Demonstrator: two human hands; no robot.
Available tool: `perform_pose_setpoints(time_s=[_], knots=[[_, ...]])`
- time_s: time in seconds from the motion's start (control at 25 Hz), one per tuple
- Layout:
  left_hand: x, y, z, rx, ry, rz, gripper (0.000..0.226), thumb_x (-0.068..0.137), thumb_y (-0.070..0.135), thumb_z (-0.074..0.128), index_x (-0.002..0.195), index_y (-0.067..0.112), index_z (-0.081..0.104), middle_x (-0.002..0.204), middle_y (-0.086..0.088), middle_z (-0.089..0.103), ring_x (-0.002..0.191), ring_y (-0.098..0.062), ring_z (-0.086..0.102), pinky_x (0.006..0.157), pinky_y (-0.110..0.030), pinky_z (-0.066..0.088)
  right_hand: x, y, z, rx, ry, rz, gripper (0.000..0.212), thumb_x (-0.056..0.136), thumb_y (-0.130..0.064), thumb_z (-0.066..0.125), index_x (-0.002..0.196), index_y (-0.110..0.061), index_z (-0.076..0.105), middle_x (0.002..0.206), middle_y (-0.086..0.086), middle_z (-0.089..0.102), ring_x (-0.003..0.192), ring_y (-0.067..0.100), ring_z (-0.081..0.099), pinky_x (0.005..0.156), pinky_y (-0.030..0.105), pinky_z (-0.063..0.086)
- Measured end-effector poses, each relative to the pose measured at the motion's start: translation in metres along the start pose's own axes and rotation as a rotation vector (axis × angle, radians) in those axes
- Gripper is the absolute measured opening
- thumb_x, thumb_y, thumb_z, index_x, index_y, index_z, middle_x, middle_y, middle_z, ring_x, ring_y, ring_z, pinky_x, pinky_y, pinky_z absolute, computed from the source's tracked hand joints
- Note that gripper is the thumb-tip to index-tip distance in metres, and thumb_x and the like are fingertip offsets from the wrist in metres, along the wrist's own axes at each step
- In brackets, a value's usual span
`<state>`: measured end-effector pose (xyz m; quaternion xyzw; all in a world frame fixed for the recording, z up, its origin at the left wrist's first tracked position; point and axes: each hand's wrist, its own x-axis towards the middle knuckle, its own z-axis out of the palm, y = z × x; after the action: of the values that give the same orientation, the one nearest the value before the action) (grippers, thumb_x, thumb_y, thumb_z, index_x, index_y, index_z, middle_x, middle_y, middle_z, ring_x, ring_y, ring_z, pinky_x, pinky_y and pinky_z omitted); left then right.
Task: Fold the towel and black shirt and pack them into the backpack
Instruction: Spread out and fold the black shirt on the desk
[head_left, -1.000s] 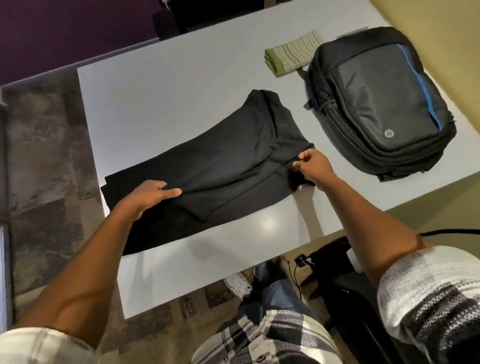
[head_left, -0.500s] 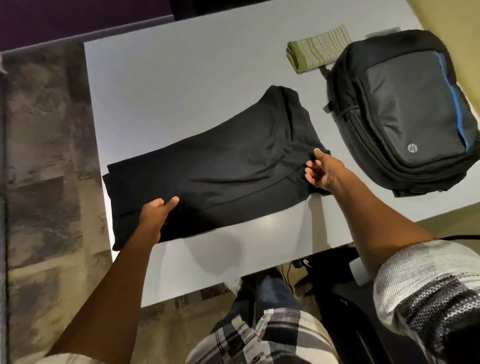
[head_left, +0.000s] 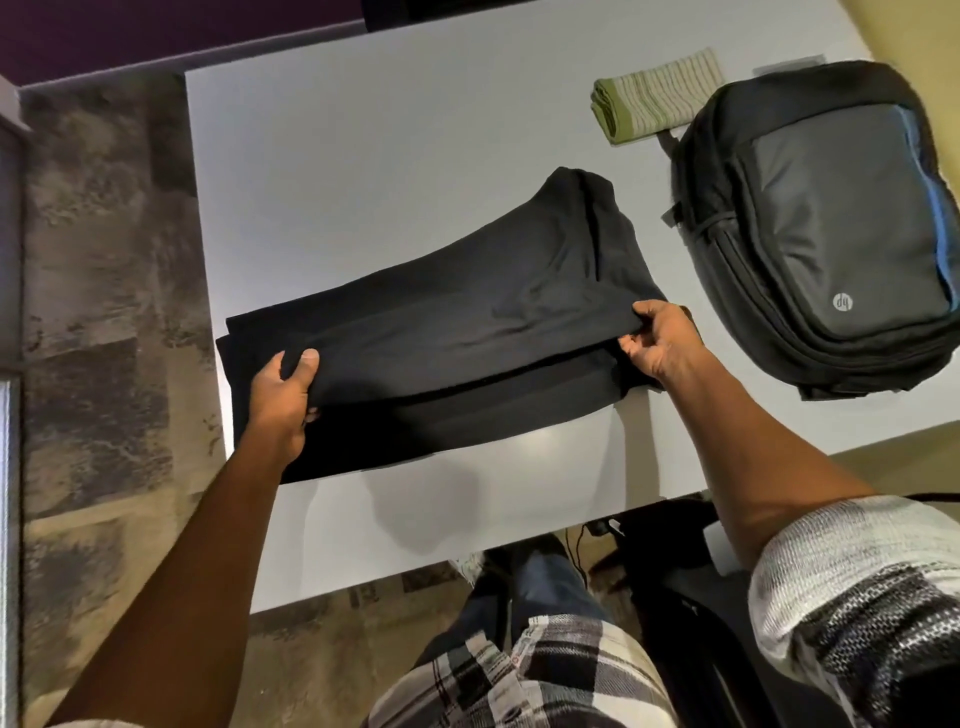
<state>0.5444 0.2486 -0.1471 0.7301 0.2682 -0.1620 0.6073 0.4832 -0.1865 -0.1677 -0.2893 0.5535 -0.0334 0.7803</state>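
The black shirt (head_left: 441, 332) lies partly folded in a long band across the middle of the white table (head_left: 395, 156). My left hand (head_left: 283, 395) grips the near edge of its upper layer at the left end, thumb on top. At the right end my right hand (head_left: 657, 340) pinches the same layer. That layer is raised a little above the lower part of the shirt. A folded green striped towel (head_left: 657, 98) rests at the far right, beside the top of the backpack. The black and grey backpack (head_left: 831, 223) lies flat and zipped on the right side of the table.
The table's near edge runs just in front of my legs. A dark chair or bag (head_left: 691, 597) and a cable sit on the floor under the table at the right. Patterned floor lies to the left.
Both hands have taken hold of the near edge of the shirt's upper layer and lifted it. The shirt now lies as a narrower band than a second ago.
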Motion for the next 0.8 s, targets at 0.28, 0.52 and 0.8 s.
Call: perform_pose_setpoints(time_s=[0.28, 0.52, 0.8], knots=[[0.001, -0.024, -0.066, 0.131, 0.031, 0.074, 0.047, 0.098, 0.019, 0.061, 0.14, 0.039, 0.05, 0.131, 0.006, 0.058, 0.109, -0.018, 0.061, 0.081, -0.036, 0.053, -0.028, 0.065, -0.045, 0.009, 0.024, 0.067, 0.026, 0.083, 0.009, 0.046, 0.093, -0.007, 0.063, 0.094, 0.009, 0.066, 0.089, 0.025, 0.064, 0.063, 0.034, 0.061], [0.003, -0.068, -0.091, 0.245, 0.101, -0.001, 0.058, 0.096, 0.013, 0.064, 0.148, 0.029, 0.042, 0.146, -0.006, 0.051, 0.126, -0.031, 0.055, 0.099, -0.05, 0.051, -0.043, 0.076, -0.053, -0.078, -0.105, 0.076, 0.021, 0.091, -0.009, 0.064, 0.113, -0.009, 0.063, 0.107, 0.012, 0.072, 0.097, 0.028, 0.069, 0.077, 0.043, 0.062], [0.011, -0.063, -0.088, 0.239, 0.175, 0.051, 0.045, 0.098, 0.012, 0.059, 0.143, 0.014, 0.052, 0.139, -0.01, 0.057, 0.124, -0.03, 0.056, 0.105, -0.041, 0.046, -0.044, 0.06, -0.055, 0.079, -0.037, 0.033, 0.043, 0.092, -0.01, 0.067, 0.134, -0.009, 0.056, 0.12, 0.018, 0.068, 0.104, 0.034, 0.07, 0.074, 0.047, 0.062]])
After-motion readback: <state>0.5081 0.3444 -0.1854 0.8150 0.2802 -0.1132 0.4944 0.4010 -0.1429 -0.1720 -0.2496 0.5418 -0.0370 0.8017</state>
